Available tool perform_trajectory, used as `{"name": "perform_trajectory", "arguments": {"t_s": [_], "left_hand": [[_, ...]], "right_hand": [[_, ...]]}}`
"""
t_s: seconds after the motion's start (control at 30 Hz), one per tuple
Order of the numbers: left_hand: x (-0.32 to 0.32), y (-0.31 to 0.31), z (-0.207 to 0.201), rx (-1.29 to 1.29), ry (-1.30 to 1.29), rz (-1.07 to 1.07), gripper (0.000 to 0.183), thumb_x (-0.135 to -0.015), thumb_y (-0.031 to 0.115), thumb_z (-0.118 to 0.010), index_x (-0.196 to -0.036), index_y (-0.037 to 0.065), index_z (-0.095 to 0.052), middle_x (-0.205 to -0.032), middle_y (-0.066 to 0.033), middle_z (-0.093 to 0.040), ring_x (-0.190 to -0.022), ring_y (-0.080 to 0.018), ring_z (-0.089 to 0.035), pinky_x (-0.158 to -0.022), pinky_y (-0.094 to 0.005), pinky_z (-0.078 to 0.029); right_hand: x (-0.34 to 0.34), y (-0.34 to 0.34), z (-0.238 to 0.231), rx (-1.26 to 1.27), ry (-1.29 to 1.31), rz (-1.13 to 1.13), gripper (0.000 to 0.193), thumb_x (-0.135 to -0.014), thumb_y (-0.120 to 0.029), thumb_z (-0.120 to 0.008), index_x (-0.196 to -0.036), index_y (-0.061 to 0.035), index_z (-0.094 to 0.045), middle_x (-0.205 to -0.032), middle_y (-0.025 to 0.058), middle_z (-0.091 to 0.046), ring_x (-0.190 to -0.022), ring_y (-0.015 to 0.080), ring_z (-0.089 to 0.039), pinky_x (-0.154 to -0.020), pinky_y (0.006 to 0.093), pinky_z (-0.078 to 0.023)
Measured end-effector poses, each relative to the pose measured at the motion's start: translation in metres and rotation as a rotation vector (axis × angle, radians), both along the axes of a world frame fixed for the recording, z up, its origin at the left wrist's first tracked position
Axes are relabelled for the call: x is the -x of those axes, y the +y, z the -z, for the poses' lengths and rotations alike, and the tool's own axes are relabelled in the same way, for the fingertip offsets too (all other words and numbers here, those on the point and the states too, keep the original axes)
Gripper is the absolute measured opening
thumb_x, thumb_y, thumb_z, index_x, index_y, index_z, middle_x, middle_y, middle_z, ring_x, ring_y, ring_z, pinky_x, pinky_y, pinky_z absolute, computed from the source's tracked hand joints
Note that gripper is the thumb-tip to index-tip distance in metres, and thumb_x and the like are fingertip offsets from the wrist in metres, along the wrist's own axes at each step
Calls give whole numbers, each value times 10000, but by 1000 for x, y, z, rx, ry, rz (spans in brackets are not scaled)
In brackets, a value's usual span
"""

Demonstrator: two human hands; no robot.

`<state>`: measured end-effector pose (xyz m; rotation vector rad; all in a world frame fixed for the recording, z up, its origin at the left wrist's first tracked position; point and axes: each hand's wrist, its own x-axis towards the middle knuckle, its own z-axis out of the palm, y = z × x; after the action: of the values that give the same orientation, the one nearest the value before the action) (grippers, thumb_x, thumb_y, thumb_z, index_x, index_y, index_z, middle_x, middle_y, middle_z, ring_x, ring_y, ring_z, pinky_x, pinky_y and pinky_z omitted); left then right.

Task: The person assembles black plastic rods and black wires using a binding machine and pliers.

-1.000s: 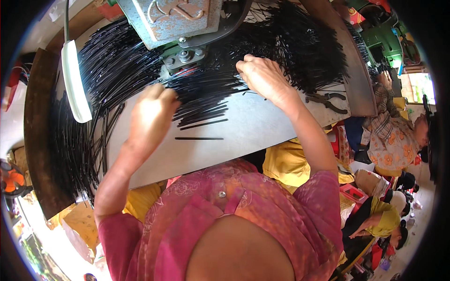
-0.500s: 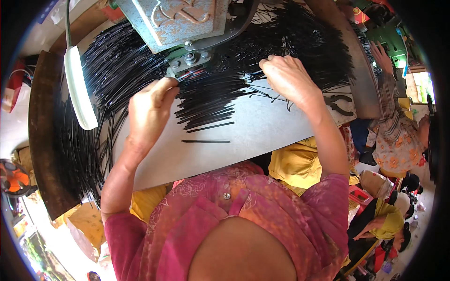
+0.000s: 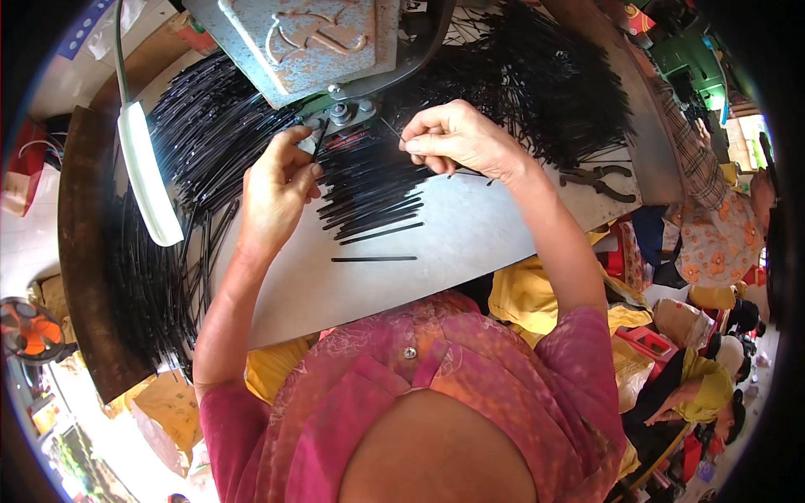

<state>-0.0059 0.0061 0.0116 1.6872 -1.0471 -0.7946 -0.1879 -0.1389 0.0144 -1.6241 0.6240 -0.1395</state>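
At the far left I see a white lamp (image 3: 149, 180) by the black sticks (image 3: 210, 134). My left hand (image 3: 277, 193) pinches one thin black stick (image 3: 319, 141) under the grey machine (image 3: 306, 42). My right hand (image 3: 461, 138) pinches another. One loose stick (image 3: 373, 259) lies on the counter (image 3: 453, 243). Pliers (image 3: 599, 180) sit right.

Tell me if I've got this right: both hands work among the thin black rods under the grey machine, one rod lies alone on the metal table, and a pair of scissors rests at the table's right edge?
Nearly. The head view shows pliers, not scissors, at the right edge of the metal table. The rest holds: the left hand and right hand work among the black rods under the grey machine, and the single rod lies alone.
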Motion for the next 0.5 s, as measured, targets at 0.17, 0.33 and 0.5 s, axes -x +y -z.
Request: {"name": "perform_trajectory", "arguments": {"t_s": [0.17, 0.33, 0.5], "left_hand": [[-2, -15, 10, -36, -106, -11, 238, -753, -38, -504, -990, -51, -514, -668, -46, -539, -486, -68, -464, -426, -184, -374], [-6, -23, 23, 120, -316, -9, 199, -752, -16, -521, -948, -47, -539, -597, -18, -508, -480, -49, -424, -435, -189, -355], [-7, -24, 20, 156, -412, -22, 164, -756, 7, -535, -913, -30, -557, -580, -6, -492, -490, -45, -416, -440, -193, -348]], "right_hand": [[-16, 7, 8, -144, -168, 105, 144, -761, -94, -541, -839, 27, -548, -666, 41, -558, -517, 53, -506, -438, 160, -397], [-35, 13, 19, -338, -283, 321, 141, -781, -95, -533, -854, 25, -526, -722, 66, -555, -598, 100, -553, -508, 186, -463], [-44, 19, 24, -440, -541, 523, 110, -800, -59, -500, -840, 44, -502, -803, 136, -568, -749, 220, -597, -674, 280, -508]]}}
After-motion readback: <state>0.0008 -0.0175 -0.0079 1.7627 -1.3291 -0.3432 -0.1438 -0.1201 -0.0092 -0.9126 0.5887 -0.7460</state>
